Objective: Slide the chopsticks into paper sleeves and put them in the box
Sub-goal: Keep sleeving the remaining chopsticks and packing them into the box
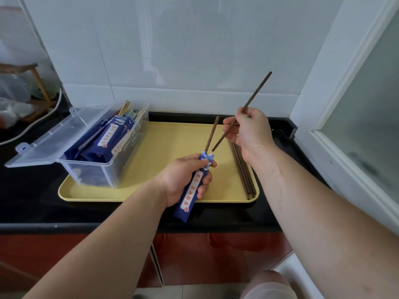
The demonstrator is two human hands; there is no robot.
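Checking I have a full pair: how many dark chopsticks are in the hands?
2. The first chopstick stands partly inside the blue sleeve that the left hand grips; the right hand pinches the second chopstick. More chopsticks lie on the tray.

Soft, even daylight (brightest at the frosted window (362, 126), right); faint sheen on the wall tiles (183, 50). The left hand (183, 180) and right hand (250, 132) look sharp; edges bow, corners soften.
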